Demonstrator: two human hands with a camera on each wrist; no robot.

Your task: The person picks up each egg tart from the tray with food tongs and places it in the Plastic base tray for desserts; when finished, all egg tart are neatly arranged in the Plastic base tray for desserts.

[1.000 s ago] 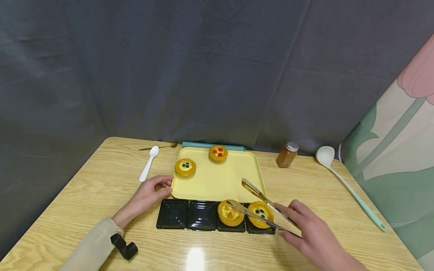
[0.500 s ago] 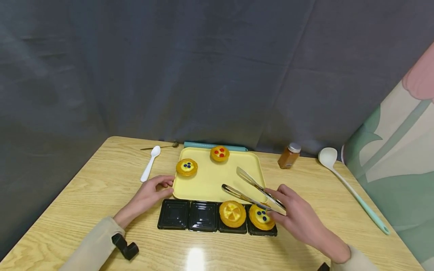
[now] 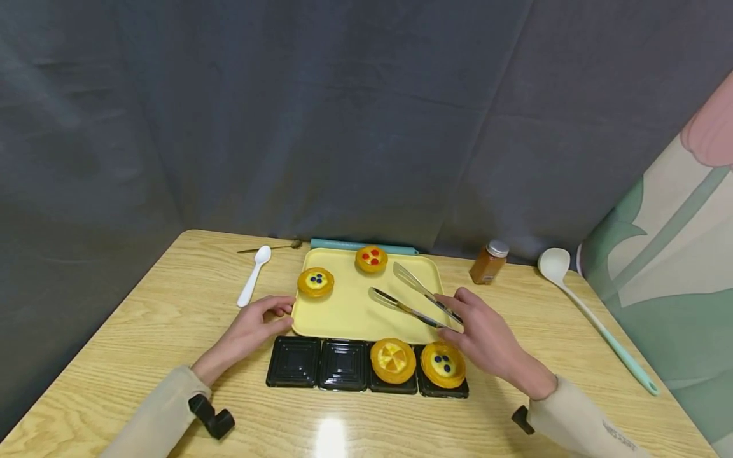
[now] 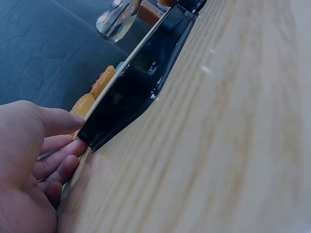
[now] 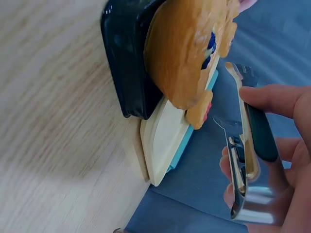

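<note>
My right hand [image 3: 483, 334] grips metal tongs [image 3: 420, 317], thumb on one arm and fingers on the other. The tongs' tips stand apart over the yellow tray [image 3: 349, 315] with nothing between them. My left hand [image 3: 252, 327] touches the tray's left rim with thumb and fingers. On the tray are a tart with blue berries [image 3: 315, 282] at the left and a tart with red dots [image 3: 371, 259] at the back. In front, a row of black square holders [image 3: 343, 364] carries a tart with yellow wedges [image 3: 392, 361] and another blueberry tart [image 3: 443, 364] at its right end.
A white spoon [image 3: 253, 277] and a thin dark utensil [image 3: 269, 247] lie left of the tray. Behind it is a teal strip [image 3: 395, 250]. A brown jar [image 3: 488, 263] and a long ladle [image 3: 595, 318] are at the right. Dark cloth [image 3: 343, 127] hangs behind the table.
My right hand has moved left and forward with the tongs, from above the holders to over the tray. The left hand stays at the tray's rim.
</note>
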